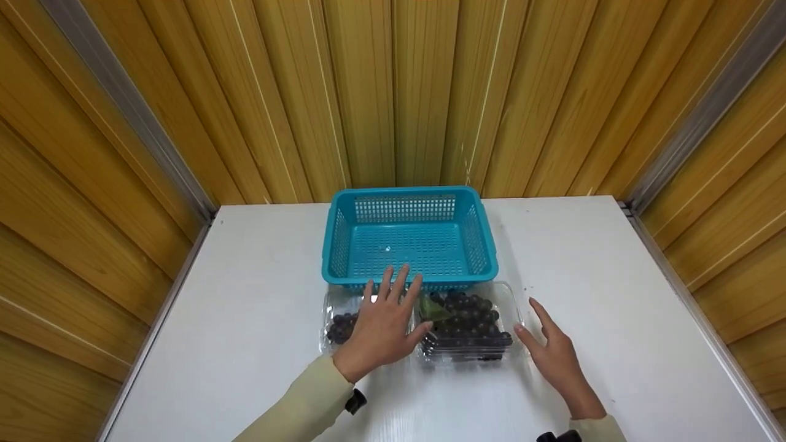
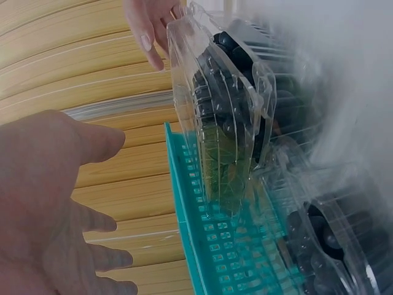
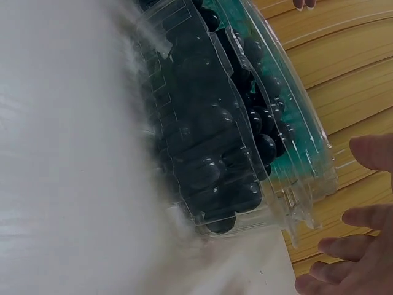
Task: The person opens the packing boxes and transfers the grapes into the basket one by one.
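Note:
Two clear plastic boxes of dark grapes stand side by side on the white table. The right grape box (image 1: 466,322) has its lid down, with a green leaf (image 1: 433,310) among the grapes. My left hand (image 1: 382,328) hovers with fingers spread over the left grape box (image 1: 341,325), hiding much of it. In the left wrist view that hand (image 2: 55,203) is empty, apart from the boxes. My right hand (image 1: 556,356) is just right of the right box, thumb and fingers spread and holding nothing. The right wrist view shows its fingers (image 3: 347,247) beside the box's lid edge.
A turquoise plastic basket (image 1: 409,191) stands directly behind the two boxes, its open top facing up and a small white speck on its floor. The white table (image 1: 258,294) is bounded at the back and sides by yellow wood-patterned panels (image 1: 393,92) with grey metal corner strips.

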`<state>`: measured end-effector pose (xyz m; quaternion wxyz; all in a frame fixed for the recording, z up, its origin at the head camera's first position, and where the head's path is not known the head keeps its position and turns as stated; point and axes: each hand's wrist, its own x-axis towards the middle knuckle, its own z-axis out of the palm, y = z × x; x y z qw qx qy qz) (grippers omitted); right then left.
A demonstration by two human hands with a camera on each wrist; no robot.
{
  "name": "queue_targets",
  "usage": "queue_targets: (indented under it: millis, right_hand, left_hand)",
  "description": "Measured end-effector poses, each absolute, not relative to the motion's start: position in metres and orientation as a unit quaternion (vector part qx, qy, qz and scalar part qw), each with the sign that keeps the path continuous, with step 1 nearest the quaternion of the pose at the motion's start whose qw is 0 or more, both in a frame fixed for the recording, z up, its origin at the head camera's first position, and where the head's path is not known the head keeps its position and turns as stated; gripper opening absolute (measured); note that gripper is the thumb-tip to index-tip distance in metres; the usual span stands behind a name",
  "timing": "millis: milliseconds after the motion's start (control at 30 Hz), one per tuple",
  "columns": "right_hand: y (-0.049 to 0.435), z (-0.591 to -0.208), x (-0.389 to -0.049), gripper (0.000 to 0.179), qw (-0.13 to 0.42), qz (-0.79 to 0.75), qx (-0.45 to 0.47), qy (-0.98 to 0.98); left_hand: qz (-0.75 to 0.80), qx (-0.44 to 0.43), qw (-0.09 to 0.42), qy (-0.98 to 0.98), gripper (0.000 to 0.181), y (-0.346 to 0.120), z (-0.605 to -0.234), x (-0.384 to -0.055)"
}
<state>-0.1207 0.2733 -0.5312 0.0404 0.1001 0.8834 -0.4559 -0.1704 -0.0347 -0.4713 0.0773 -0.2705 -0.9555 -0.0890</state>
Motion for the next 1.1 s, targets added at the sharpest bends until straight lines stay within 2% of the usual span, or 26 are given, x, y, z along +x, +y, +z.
queue_targets:
  millis: [600,933,1100]
  right_hand:
    - [0.275,-0.535,-0.118,0.080,0.066,-0.468,0.122,0.873]
    - [0.275,-0.543,-0.119,0.077,0.034,-0.479,0.096,0.872]
    - [0.275,-0.545,-0.121,0.078,0.037,-0.476,0.100,0.873]
  left_hand:
    - [-0.096,-0.283,0.070,-0.952,0.078,-0.028,-0.475,-0.168]
    - [-0.092,-0.288,0.070,-0.951,0.078,-0.021,-0.482,-0.167]
    - [-0.096,-0.290,0.072,-0.949,0.078,-0.019,-0.487,-0.168]
